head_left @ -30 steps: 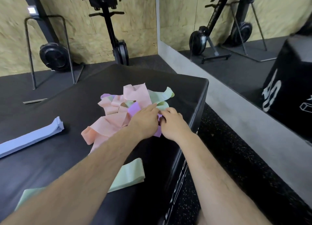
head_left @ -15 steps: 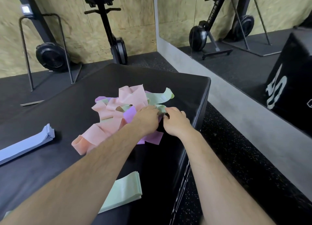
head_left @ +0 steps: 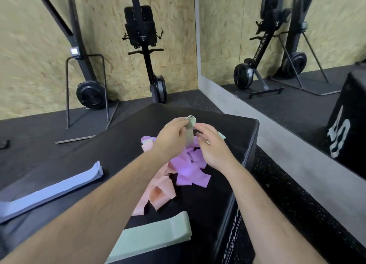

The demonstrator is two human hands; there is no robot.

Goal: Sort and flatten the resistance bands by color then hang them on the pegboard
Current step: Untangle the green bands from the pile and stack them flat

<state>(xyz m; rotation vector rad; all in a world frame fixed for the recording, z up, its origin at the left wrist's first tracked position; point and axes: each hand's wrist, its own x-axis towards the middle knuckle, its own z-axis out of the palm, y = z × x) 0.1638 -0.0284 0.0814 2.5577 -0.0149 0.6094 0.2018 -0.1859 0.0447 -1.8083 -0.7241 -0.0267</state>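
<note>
— Views on file?
— One. Head camera, wide-angle: I see it looking forward and down from above the black plyo box point(head_left: 122, 145), close over left hand point(head_left: 171, 135) and right hand point(head_left: 214, 151), OSB wall point(head_left: 29, 46) beyond.

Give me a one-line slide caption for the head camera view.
Left hand pinches a green band above the tangled pile on a black box, right hand beside it.

Far right, slanted black rail of the rowing machine point(head_left: 258, 53): white letters along it, "ROWER" legible.
Right edge, tall black box point(head_left: 354, 113): large white numeral, reads "50", turned sideways.
Near black padded box point(head_left: 244, 184), right side face: grey lettering, cut off, illegible.
</note>
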